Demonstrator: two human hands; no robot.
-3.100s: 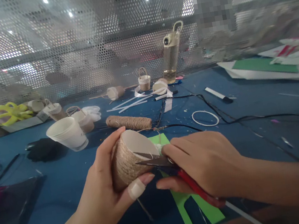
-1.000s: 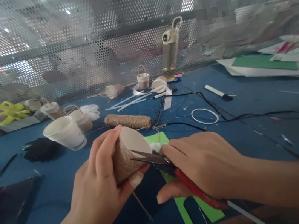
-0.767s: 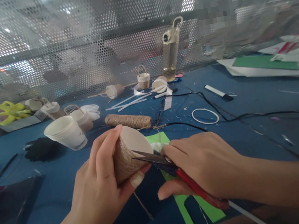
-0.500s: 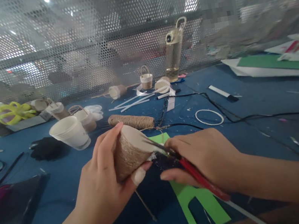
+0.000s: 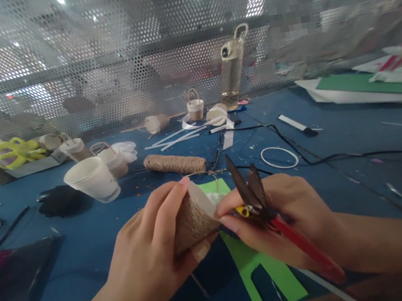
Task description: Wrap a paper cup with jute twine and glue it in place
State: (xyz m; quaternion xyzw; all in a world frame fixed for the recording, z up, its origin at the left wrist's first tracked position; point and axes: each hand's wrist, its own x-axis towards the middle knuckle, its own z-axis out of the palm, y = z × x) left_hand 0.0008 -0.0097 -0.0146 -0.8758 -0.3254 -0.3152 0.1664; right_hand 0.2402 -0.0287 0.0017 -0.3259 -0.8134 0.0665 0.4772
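Observation:
My left hand (image 5: 155, 243) is wrapped round a paper cup (image 5: 193, 218) covered in brown twine, which lies tilted on its side with its pale end facing right. In my right hand (image 5: 288, 213) is a pair of red-handled snips (image 5: 297, 242), their dark blades parted and pointing up, away from the cup. The thumb and forefinger of that hand pinch at the cup's edge; what lies between the fingertips is too small to make out. Beneath both hands is a cut green sheet (image 5: 259, 269). Behind the cup lies a roll of brown twine (image 5: 175, 164).
White paper cups (image 5: 92, 179) stand at left, near a black lump (image 5: 59, 201) and small twine-covered baskets (image 5: 114, 162). A water bottle (image 5: 231, 71) stands by the perforated metal screen (image 5: 129, 44). Black cables (image 5: 340, 155) and a white ring (image 5: 279, 157) lie at right.
The snips have swung from the cup's edge to point upward, and their blades have parted. My right thumb and forefinger have come to the cup's edge. The cup has shifted slightly right and down.

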